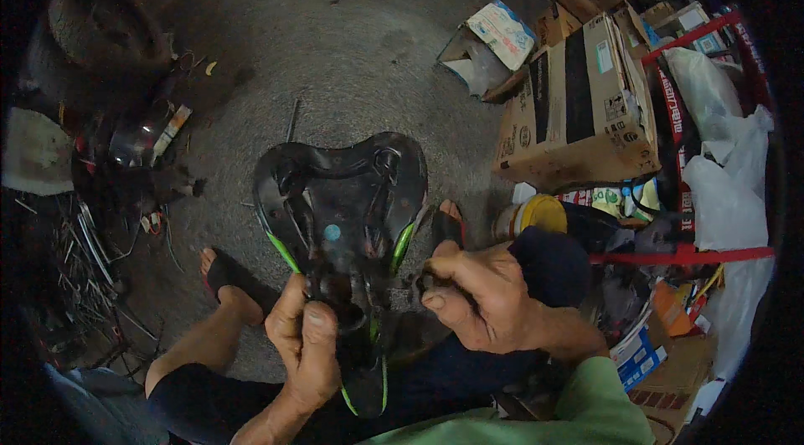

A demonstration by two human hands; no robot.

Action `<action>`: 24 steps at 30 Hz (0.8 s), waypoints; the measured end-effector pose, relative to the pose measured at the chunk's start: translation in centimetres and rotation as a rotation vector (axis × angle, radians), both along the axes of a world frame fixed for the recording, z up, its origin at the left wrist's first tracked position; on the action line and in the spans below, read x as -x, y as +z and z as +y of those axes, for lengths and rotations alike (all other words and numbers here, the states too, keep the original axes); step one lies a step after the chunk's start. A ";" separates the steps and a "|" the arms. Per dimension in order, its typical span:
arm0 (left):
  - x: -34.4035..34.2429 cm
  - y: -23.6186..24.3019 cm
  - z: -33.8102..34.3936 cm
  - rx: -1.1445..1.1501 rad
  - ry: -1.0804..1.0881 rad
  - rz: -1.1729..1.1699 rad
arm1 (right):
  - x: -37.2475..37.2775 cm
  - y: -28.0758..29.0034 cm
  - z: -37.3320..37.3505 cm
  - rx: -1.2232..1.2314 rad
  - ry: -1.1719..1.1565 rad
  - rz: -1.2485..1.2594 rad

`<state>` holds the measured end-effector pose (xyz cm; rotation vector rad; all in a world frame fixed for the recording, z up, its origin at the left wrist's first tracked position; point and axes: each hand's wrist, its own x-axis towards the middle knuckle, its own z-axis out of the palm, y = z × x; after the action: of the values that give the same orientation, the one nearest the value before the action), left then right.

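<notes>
– How's the floor [377, 51]?
– Grey, rough, dimly lit; thin rods [94, 236] lie scattered at left.
– And right?
– A large cardboard box [578, 131], far side, with a red bar [687, 257] nearer.

Cardboard box [601, 89] bears dark print [617, 105]; red band [672, 106] seems white-lettered.

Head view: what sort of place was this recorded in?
Probably a small repair workshop or storeroom. The left hand holds an upturned bicycle saddle, thin rods and scraps litter the floor at left, and a large cardboard box stands among clutter at right.
</notes>
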<state>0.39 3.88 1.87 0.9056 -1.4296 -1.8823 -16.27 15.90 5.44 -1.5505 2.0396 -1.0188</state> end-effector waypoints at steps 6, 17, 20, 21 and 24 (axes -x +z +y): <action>-0.8 -1.0 0.1 -0.062 -0.038 -0.031 | 0.0 0.3 -0.4 0.118 -0.011 0.039; -0.4 -0.7 0.1 0.037 -0.135 -0.116 | 0.6 0.2 -0.2 -0.033 0.013 -0.148; -0.2 -0.4 0.7 0.103 -0.067 -0.075 | 0.5 -0.4 -0.2 -0.006 -0.025 -0.181; -0.1 -0.4 0.9 0.122 -0.011 -0.061 | 0.2 -0.4 -0.3 -0.030 -0.073 -0.277; 0.4 -0.8 0.3 0.389 -0.032 -0.061 | -0.2 -0.3 -0.3 -0.121 -0.164 -0.472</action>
<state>0.03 4.17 1.07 0.7556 -1.7752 -1.5302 -16.11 15.61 5.17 -0.9781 1.8687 -1.1657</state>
